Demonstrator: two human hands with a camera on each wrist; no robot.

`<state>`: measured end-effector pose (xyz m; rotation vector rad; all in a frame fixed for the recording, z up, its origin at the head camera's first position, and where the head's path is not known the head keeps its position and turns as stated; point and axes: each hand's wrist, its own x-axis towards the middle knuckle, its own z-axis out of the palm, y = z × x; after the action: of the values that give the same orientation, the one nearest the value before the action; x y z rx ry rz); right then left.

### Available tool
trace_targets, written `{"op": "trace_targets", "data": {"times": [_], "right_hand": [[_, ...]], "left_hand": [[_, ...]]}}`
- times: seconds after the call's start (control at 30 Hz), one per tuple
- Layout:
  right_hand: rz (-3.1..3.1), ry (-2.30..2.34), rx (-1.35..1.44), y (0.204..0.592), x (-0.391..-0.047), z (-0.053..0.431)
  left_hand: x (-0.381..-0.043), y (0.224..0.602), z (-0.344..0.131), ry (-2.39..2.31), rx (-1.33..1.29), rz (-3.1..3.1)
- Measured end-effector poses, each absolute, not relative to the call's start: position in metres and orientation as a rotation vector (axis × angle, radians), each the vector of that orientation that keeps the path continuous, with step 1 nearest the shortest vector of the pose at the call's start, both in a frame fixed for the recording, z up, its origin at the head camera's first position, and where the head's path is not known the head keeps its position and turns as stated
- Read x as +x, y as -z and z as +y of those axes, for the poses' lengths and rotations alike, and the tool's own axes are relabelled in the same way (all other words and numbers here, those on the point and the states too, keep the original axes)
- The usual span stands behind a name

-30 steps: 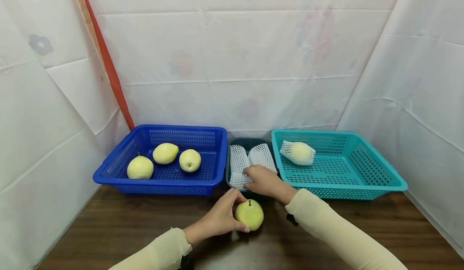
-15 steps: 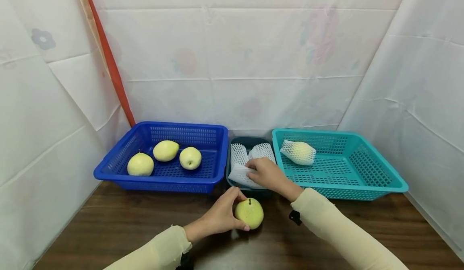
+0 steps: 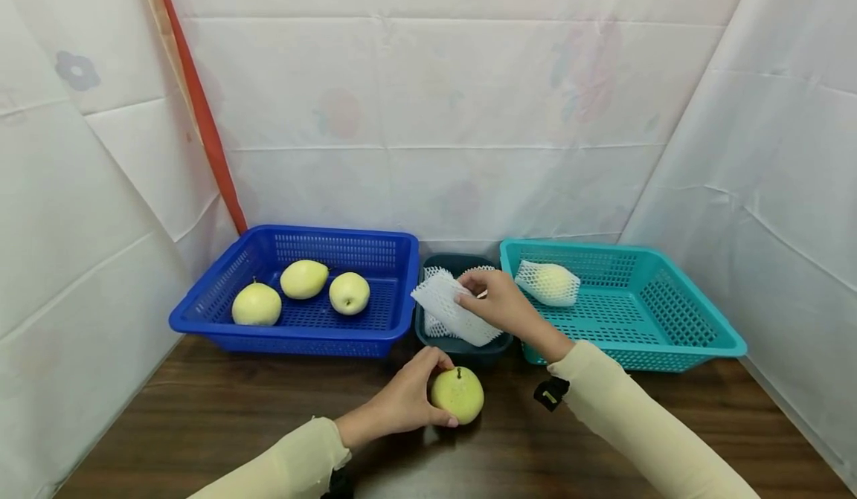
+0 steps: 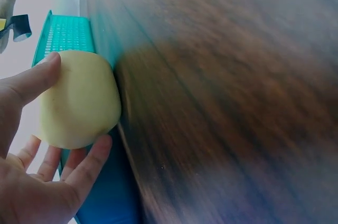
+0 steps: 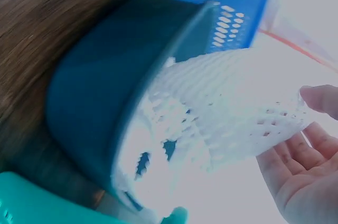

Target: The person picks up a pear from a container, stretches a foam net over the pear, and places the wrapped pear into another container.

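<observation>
On the brown table, a yellow-green pear [image 3: 457, 396] stands stem up, gripped at its left side by my left hand [image 3: 406, 401]. In the left wrist view the thumb and fingers curve around the pear [image 4: 82, 100]. My right hand [image 3: 502, 304] pinches a white foam net sleeve [image 3: 455, 308] between thumb and fingers, tilted over the small dark teal bin [image 3: 462, 346]. The right wrist view has the sleeve [image 5: 227, 102] at the bin's mouth, with more white netting inside the bin [image 5: 105, 81].
To the left, a blue basket [image 3: 301, 343] holds 3 bare pears, one of them a pear [image 3: 350, 294] near its right side. A turquoise basket [image 3: 669, 346] at right contains a netted pear [image 3: 552, 285]. White patterned sheeting [image 3: 428, 97] hangs behind and at both sides.
My right hand has drawn one foam net sleeve up from the small bin, raising and tilting it. The left hand stays on the pear in the same place.
</observation>
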<state>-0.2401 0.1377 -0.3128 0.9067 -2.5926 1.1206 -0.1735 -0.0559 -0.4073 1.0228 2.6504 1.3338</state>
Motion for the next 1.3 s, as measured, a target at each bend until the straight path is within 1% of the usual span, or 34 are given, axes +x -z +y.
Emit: {"op": "trace_targets", "data": {"times": [0.4,0.57,0.87,1.03,1.3], "right_hand": [[-2.548,-1.547,0.744,0.295,-0.228,0.138],[-2.480,-1.724,0.690,0.291,-0.222,0.139],[-2.295,-1.913,0.615,0.288,-0.212,0.143],[-2.190,-2.048,0.541,0.289,-0.206,0.141],[-2.116,-2.078,0.543,0.292,-0.202,0.142]], "left_hand": [[-0.164,0.400,-0.054,-1.217,1.007,2.706],[-0.161,0.396,-0.057,-1.256,0.895,2.685],[-0.167,0.375,-0.058,-1.640,0.739,2.570],[-0.171,0.364,-0.053,-1.897,0.582,2.414],[-0.177,0.358,-0.048,-2.223,0.283,2.048]]}}
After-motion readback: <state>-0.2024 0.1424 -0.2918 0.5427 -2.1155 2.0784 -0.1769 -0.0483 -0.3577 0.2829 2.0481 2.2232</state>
